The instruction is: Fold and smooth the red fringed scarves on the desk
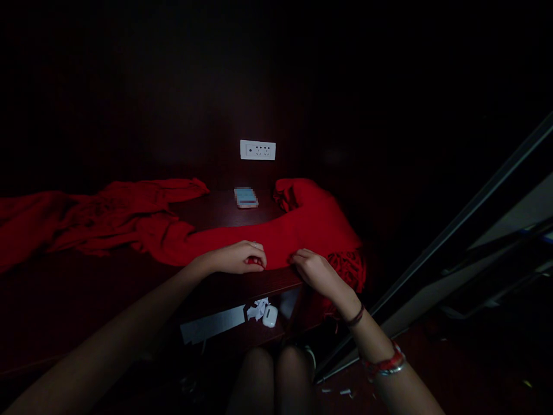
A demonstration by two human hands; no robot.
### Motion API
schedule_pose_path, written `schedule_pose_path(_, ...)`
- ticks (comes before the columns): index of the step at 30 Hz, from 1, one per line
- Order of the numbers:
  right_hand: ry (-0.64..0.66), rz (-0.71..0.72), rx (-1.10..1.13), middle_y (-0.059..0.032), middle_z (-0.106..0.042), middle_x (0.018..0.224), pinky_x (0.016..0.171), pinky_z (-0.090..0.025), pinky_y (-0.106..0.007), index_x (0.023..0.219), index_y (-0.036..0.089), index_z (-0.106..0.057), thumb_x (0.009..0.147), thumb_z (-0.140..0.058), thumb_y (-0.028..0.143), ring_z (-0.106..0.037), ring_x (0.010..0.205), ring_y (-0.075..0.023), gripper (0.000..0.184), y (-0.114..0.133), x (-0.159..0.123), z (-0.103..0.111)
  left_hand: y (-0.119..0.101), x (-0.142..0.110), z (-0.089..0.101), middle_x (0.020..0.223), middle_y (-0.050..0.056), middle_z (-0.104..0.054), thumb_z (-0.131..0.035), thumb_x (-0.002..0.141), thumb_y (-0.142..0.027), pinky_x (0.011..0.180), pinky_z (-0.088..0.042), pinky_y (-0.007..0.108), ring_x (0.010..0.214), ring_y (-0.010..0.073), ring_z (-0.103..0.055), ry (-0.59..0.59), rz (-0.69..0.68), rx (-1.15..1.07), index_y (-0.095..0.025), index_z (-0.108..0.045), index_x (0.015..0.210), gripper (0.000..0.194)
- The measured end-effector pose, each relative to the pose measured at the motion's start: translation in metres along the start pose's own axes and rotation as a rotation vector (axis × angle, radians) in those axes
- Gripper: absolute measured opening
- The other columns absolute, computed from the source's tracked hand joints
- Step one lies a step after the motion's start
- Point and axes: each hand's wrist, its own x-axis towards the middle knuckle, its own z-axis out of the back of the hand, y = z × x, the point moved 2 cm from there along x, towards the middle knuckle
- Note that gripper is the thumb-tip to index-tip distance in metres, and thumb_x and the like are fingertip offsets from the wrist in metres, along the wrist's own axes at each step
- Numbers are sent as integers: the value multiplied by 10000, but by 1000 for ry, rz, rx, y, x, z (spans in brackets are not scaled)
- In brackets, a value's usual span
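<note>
A long red scarf (298, 225) with fringed ends lies stretched across a dark wooden desk (207, 213). Its left part is bunched and wrinkled, while the strip in front of me is flatter. My left hand (242, 256), wearing a ring, has its fingers curled closed on the scarf's near edge. Just to the right, my right hand (314, 270) pinches that same edge close to the desk front. Tangled red fringe (348, 268) hangs beside my right wrist.
A blurred light-blue item (246, 197) lies behind the scarf, below a white wall socket (258, 150). Under the desktop, a white earphone case (270, 316) sits by crumpled paper (258, 309) and a pale flat strip (213, 324). A slanted panel edge (466, 213) rises at the right.
</note>
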Motion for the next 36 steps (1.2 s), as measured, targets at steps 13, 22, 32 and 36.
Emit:
schedule_pose_path(13, 122, -177, -90, -82, -393, 1251, 943, -226, -424, 1219, 213, -370, 851, -231, 374, -310, 1163, -218, 425, -7, 17, -17, 51, 21, -20, 1370, 52, -74, -288, 685, -671, 920, -132, 530, 1219, 341, -28, 171, 614, 93, -299, -153, 1292, 725)
schedule_pose_path(22, 10, -258, -163, -76, -316, 1301, 958, -128, -484, 1242, 242, -329, 827, -204, 480, -181, 1215, -249, 494, -20, 23, 6, 51, 29, -15, 1371, 73, -22, -287, 684, -672, 938, -80, 516, 1221, 322, 29, 81, 598, 117, -281, -120, 1300, 748)
schedule_pose_path(32, 186, -520, -246, -54, -149, 1366, 917, -149, -552, 1293, 242, -205, 808, -218, 507, -100, 1218, -325, 554, -116, 26, 11, 51, 29, -29, 1365, 54, -120, -256, 695, -676, 939, -123, 494, 1224, 321, -52, 63, 525, 130, -311, -170, 1286, 700)
schedule_pose_path(36, 38, -462, -227, -106, -151, 1360, 943, -165, -494, 1290, 189, -223, 799, -265, 502, -89, 1227, -295, 584, -89, 26, 17, 55, 27, -20, 1369, 42, -108, -200, 773, -592, 950, -107, 481, 1232, 286, -52, -35, 514, 159, -309, -168, 1287, 587)
